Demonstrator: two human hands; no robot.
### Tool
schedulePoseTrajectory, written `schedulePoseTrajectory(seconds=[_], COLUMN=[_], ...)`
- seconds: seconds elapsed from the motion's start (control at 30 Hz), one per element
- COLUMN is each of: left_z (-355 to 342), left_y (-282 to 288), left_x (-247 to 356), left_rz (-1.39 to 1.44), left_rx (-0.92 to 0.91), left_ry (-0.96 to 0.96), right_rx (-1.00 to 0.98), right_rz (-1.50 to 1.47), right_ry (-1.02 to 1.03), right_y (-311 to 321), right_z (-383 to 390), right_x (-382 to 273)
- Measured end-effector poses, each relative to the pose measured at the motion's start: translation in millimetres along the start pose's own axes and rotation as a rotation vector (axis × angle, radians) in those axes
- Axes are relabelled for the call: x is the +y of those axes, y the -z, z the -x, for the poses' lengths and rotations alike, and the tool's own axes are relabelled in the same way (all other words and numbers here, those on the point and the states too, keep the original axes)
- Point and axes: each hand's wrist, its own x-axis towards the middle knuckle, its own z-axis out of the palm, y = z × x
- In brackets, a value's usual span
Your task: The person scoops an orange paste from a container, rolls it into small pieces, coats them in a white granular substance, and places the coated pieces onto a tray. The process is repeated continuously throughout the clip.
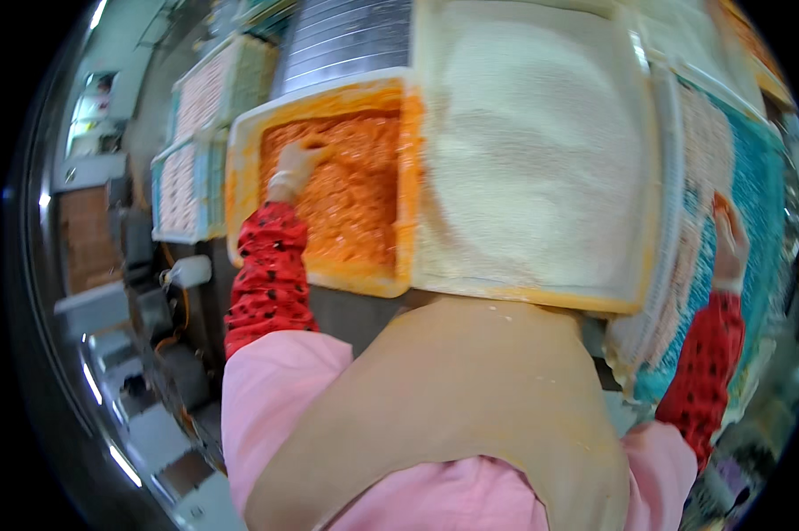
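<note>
Background crates (212, 190) stand left of the powder tray (541, 299), left hand (298, 165) curled at orange mixture (355, 208), right hand (729, 243) outstretched opposite, grips unclear.

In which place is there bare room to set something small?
The blue tray looks bare between its pale pieces and right edge, partly hidden by the right hand. Crowded: where orange mix and white powder lie.

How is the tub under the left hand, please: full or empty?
Filled, but not to the brim: orange mixture spreads across the tub, and smeared inner walls show above it.
</note>
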Motion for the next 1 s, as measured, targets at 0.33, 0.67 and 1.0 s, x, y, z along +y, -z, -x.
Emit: schedulePoseTrajectory(seconds=[0.33, 0.67, 1.0], left_z=[67, 66, 79], left_y=[-31, -90, -39], left_x=[210, 190, 199], left_rz=[0.925, 0.340, 0.557], left_rx=[-0.374, -0.012, 0.029], left_ry=[-0.185, -0.332, -0.259], right_rx=[-0.239, -0.415, -0.505], right_rz=[-0.157, 0.524, 0.978], right_ry=[-0.116, 0.242, 0.286], right_y=[-145, -293, -311], right_z=[61, 62, 72], right_x=[-33, -33, -64])
